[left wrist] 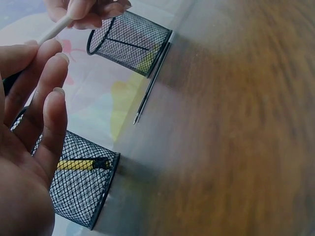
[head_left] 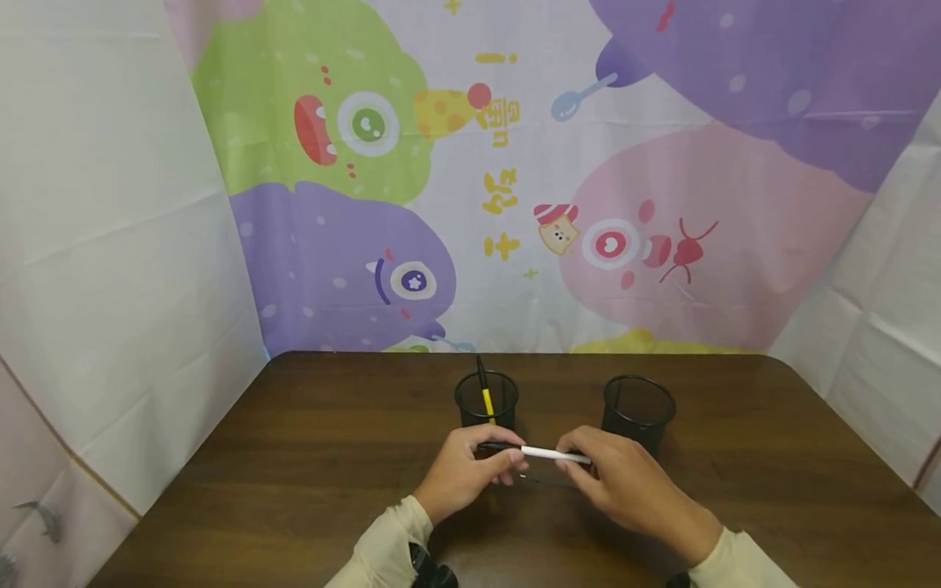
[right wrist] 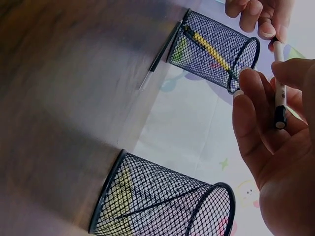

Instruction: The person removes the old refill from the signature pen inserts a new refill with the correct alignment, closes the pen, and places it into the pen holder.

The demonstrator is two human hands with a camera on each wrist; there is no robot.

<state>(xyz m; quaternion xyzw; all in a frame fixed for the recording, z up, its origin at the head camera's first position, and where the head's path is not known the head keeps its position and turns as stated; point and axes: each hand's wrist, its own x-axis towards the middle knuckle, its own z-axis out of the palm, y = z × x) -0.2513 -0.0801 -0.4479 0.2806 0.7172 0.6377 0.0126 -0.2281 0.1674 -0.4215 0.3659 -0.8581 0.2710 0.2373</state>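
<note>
My left hand (head_left: 461, 469) pinches the black end of a white pen (head_left: 542, 452) between thumb and fingers. At the pen's other end, my right hand (head_left: 634, 482) grips the white barrel (right wrist: 279, 93), whose black tip section pokes out past the fingers in the right wrist view. The pen lies roughly level between both hands, over the table. Below it on the tabletop lies a thin dark ink refill (left wrist: 152, 83) with a clear and metal end, between the two mesh cups.
A black mesh pen cup (head_left: 487, 400) stands behind my left hand with a yellow and black pen (head_left: 487, 398) leaning in it. A second black mesh cup (head_left: 638, 408) stands behind my right hand. Beyond the brown table (head_left: 331, 441) hangs a cartoon-printed cloth (head_left: 529, 310).
</note>
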